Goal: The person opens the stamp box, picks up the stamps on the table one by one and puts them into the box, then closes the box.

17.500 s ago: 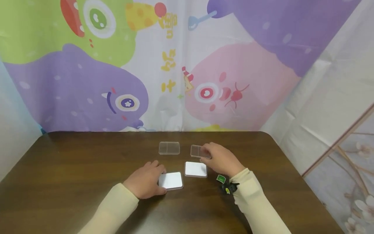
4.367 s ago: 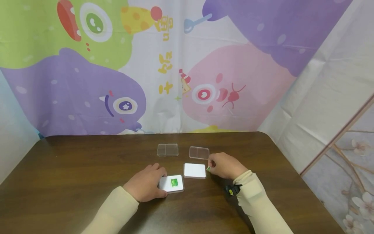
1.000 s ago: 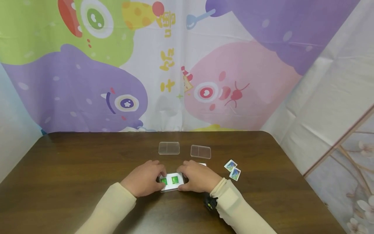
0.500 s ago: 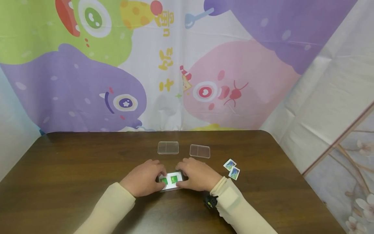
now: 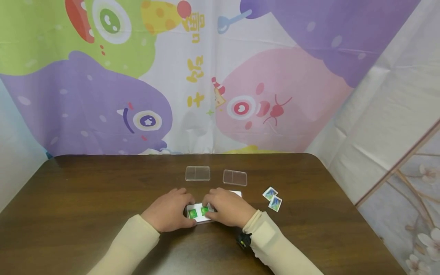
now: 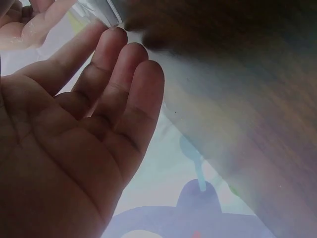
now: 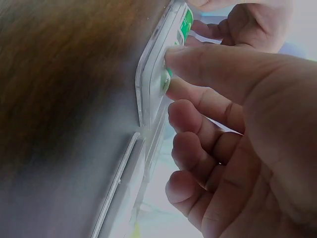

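Note:
My left hand (image 5: 170,212) pinches the left end of a small clear plastic case (image 5: 199,220) with a white insert, thumb and forefinger on its opposite long edges. Two green stamps lie side by side on the insert, a left stamp (image 5: 192,213) and a right stamp (image 5: 204,211). Thumb and forefinger of my right hand (image 5: 232,208) pinch that right stamp at its edges. In the right wrist view its thumb tip presses on the white surface (image 7: 157,74) by the green. A second white-filled case (image 5: 236,193) is mostly hidden behind this hand.
Two clear plastic lids stand behind the hands, a left lid (image 5: 197,173) and a right lid (image 5: 235,178). Two bluish stamps (image 5: 275,203) overlap on the brown table (image 5: 309,229) at right. A printed curtain (image 5: 192,126) hangs at the table's back edge.
Two green stamps now lie on the formerly bare white insert; bluish stamps lie at right. In the last half second my right hand has shifted slightly left from the case's end onto the right stamp.

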A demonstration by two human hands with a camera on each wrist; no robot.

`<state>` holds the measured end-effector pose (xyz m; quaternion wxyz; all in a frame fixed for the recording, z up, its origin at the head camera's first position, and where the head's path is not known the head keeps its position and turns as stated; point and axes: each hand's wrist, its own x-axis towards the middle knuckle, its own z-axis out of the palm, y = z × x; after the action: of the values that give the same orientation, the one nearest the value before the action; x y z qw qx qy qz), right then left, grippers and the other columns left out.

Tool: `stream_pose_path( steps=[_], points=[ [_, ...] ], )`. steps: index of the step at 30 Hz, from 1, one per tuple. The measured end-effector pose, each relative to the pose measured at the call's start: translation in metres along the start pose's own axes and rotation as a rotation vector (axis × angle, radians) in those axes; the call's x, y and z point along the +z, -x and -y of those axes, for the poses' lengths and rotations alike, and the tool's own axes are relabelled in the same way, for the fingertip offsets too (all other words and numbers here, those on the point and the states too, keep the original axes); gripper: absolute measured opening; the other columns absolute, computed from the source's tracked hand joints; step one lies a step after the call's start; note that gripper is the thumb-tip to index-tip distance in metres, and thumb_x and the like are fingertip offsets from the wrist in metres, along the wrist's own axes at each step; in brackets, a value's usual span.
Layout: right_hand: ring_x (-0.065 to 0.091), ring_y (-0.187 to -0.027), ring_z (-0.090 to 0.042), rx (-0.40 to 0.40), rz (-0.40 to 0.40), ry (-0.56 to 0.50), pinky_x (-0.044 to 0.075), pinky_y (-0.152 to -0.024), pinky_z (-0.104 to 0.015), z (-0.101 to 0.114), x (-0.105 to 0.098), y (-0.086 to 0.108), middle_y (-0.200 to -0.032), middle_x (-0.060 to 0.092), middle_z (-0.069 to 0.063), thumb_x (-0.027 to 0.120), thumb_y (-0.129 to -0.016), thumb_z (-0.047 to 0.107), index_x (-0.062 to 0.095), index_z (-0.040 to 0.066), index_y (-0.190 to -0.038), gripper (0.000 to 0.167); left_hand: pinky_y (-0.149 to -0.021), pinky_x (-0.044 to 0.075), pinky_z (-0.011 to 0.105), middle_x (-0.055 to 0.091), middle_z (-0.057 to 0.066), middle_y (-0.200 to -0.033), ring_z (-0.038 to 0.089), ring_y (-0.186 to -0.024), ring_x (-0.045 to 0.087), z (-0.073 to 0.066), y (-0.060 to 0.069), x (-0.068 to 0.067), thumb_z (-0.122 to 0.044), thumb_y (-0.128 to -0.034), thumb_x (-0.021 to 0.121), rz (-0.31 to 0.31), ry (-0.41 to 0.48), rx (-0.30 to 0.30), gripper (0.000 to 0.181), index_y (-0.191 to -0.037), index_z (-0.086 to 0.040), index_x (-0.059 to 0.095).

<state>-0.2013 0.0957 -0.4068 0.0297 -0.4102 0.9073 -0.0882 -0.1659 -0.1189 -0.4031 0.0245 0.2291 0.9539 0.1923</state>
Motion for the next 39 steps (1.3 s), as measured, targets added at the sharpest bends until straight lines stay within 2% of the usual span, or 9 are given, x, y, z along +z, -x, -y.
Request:
stream_pose_path(
  steps=[11, 20, 29, 39],
  points=[
    [0.049, -0.078, -0.006, 0.065, -0.004, -0.022, 0.043, -0.064, -0.022, -0.0034, -0.0006, 0.0037, -0.089, 0.060, 0.007, 0.079, -0.092, 0.031, 0.072, 0.017, -0.103, 0.019, -0.074, 0.048, 0.038, 0.062, 0.000, -0.099, 0.015, -0.085, 0.052, -0.0003, -0.0009, -0.0017, -0.034, -0.0786, 0.088, 0.015, -0.003, 0.005, 0.044, -0.111, -0.010, 0.071],
    [0.048, -0.077, -0.008, 0.057, -0.009, -0.014, 0.042, -0.064, -0.024, -0.0035, -0.0023, 0.0045, -0.088, 0.058, 0.007, 0.076, -0.094, 0.036, 0.071, 0.016, -0.105, 0.023, -0.073, 0.046, 0.037, 0.059, -0.003, -0.093, 0.014, -0.082, 0.049, 0.0031, -0.0018, -0.0010, -0.024, -0.0858, 0.084, -0.014, -0.003, 0.009, 0.020, -0.096, -0.016, 0.069],
    [0.048, -0.078, -0.008, 0.056, 0.006, -0.029, 0.042, -0.065, -0.024, -0.0043, -0.0036, 0.0045, -0.088, 0.057, 0.007, 0.076, -0.094, 0.035, 0.069, 0.016, -0.106, 0.023, -0.074, 0.047, 0.036, 0.059, -0.004, -0.093, 0.014, -0.081, 0.049, 0.0042, -0.0025, 0.0002, -0.022, -0.0858, 0.084, -0.009, -0.002, -0.004, 0.018, -0.095, -0.017, 0.070],
    [0.048, -0.077, -0.008, 0.049, 0.030, -0.062, 0.042, -0.066, -0.024, -0.0054, -0.0031, 0.0047, -0.087, 0.056, 0.007, 0.076, -0.094, 0.033, 0.068, 0.016, -0.105, 0.022, -0.075, 0.047, 0.036, 0.059, -0.004, -0.093, 0.013, -0.081, 0.050, 0.0056, 0.0003, -0.0009, -0.019, -0.0865, 0.084, -0.006, 0.009, 0.019, 0.017, -0.097, -0.017, 0.070]
  ],
)
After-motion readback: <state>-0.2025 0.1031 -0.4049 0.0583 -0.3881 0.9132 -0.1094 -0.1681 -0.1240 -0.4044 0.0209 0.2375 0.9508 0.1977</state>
